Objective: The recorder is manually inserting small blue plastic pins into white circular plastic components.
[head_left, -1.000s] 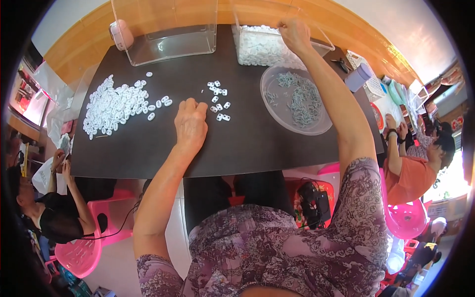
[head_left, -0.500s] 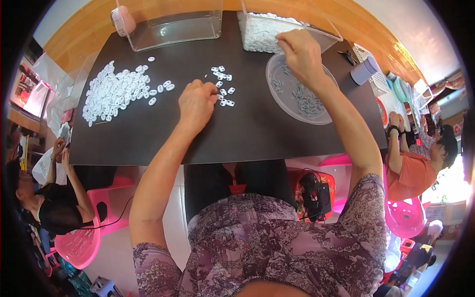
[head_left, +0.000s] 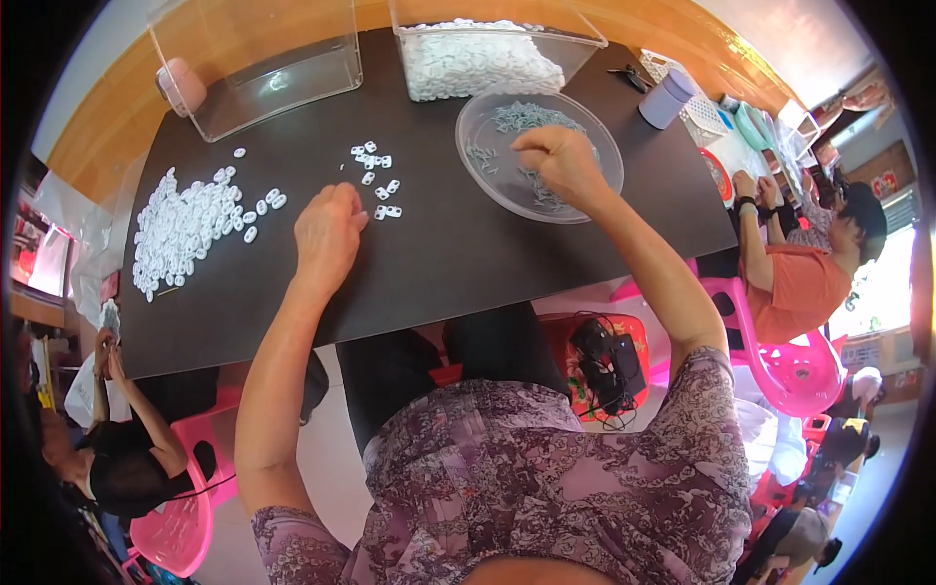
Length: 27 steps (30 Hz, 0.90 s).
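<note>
My left hand is closed above the dark table, fingers bent inward and pressed together. Whatever it pinches is hidden from this view. Just beyond and to its right lie several small white two-hole plastic pieces. My right hand hovers over a round clear plastic lid, its thumb and fingers pinched together; I cannot make out what is between them. Small grey screws lie scattered in the lid, some hidden under the hand. A large pile of white oval plastic pieces spreads over the table's left side.
A clear bin filled with white pieces stands at the far edge, beside another clear bin. Farther right are a lavender cup, black-handled pliers and a white basket. Other people sit at left and right.
My right hand has come down and nearer over the lid, away from the filled bin's edge. My left hand has drawn away from the small white pieces. The whole view has turned slightly.
</note>
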Available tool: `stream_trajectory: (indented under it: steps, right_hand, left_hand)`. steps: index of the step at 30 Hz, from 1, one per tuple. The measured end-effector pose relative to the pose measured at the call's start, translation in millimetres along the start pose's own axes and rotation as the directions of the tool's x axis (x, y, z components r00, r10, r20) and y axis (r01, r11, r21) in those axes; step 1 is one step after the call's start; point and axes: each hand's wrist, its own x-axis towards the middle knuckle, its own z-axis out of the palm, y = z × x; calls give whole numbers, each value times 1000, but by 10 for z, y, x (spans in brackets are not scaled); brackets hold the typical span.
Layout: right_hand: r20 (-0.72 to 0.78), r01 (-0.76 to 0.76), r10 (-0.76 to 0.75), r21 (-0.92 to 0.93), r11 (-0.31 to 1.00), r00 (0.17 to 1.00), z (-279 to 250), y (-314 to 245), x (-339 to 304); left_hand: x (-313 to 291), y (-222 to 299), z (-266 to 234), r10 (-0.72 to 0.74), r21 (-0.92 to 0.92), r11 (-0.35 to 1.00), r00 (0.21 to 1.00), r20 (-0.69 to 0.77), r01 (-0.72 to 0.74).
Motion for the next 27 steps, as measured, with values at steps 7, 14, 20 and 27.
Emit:
stream_trajectory:
  steps: [7,14,20,27]
  right_hand:
    - [164,228,-183,-330,916,969,254,99,61]
    - [184,335,-291,-303,892,939,282,185,104]
    - [226,246,-195,-223,943,954,201,113,74]
    - [238,-138,114,86,987,964,18,-154,6]
  left_hand:
    - [-369,118,-152,-52,-137,990,997,-55,44]
    - [-644,220,-242,-277,-492,838,961,-5,238]
    - [-750,313,-259,-401,-728,611,915,53,310]
    - [-759,424,-254,-496,-870,306,845,200,386]
